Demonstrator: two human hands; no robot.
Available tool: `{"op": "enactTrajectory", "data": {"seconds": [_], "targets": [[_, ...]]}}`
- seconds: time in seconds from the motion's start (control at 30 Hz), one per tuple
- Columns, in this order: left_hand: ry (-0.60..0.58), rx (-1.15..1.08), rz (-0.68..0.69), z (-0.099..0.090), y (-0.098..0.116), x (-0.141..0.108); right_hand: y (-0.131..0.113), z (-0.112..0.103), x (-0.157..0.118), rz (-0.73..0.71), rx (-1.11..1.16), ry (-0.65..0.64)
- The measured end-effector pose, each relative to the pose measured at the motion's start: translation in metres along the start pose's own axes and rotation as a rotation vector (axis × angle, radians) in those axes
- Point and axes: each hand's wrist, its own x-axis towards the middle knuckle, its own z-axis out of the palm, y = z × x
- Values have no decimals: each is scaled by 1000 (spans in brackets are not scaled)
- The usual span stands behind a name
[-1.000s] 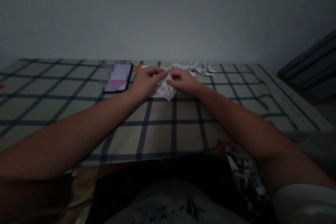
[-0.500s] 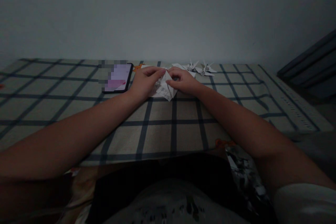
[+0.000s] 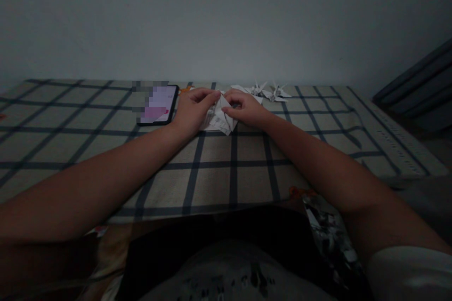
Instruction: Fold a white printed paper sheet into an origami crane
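The folded paper (image 3: 225,121) is partly hidden.

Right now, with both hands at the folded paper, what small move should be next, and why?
Perhaps the right hand could slide its thumb gently down the folded paper to flatten it: the thumb lies against its front, the upper part looks raised, and the left hand is at the peak, where it may steady the sheet.

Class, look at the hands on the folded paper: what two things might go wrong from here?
The folded paper is held by the left hand and right hand at once; an uneven pull might crease or tear it. The phone lies close beside the left hand, so a sideways move might nudge it.
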Motion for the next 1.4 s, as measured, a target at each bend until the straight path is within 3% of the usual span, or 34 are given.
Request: {"op": "enactTrajectory", "data": {"seconds": [0.53,0.87,1.07,1.4], "targets": [[31,1,24,2,-4,4,6,1,1,-43,-2,17],[-113,47,20,1,-11,4,12,-1,-1,16,60,130],[-48,30,40,-1,-6,4,12,-1,0,-11,95,136],[-47,-156,-99,4,-7,4,15,-2,2,-19,92,274]]}}
